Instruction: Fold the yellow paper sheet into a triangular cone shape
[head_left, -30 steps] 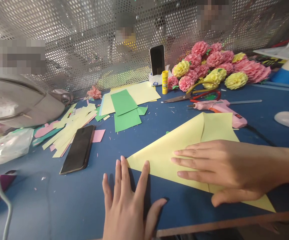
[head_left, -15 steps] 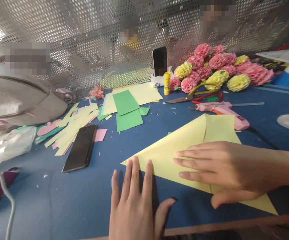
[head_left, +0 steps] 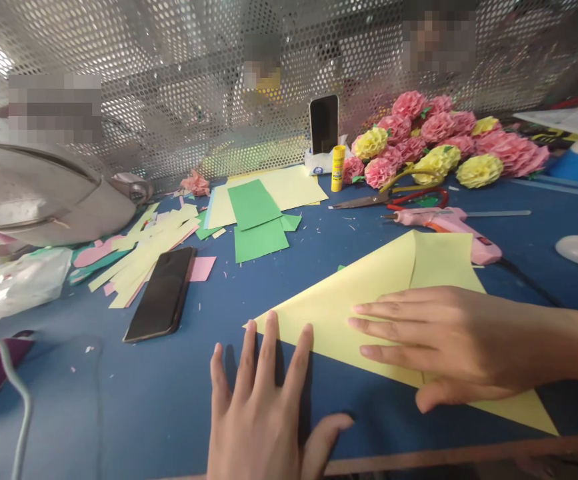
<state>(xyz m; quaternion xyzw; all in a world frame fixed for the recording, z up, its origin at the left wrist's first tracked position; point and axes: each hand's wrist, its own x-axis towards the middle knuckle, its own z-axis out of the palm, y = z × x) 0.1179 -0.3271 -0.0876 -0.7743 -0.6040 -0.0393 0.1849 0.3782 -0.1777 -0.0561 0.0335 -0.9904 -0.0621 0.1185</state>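
Head view: I've got the yellow paper (head_left: 336, 303) folded under the right hand (head_left: 473, 347), whose fingers lie flat and unclenched on it. Left hand (head_left: 263, 413) is loosely spread, with fingertips at the paper's narrow left end. Paper's near right corner comes right by the front edge (head_left: 419, 458) of the blue table (head_left: 163, 407); glue gun (head_left: 449, 223) sits just past its far side. I see some room between left hand and flat phone (head_left: 161, 293).

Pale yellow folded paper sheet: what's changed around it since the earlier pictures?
The bare left hand has spread its fingers a little and shifted slightly right along the pale yellow folded paper sheet, uncovering its pointed left end. Nothing was taken up or let go. The bare right hand stays resting on the sheet.
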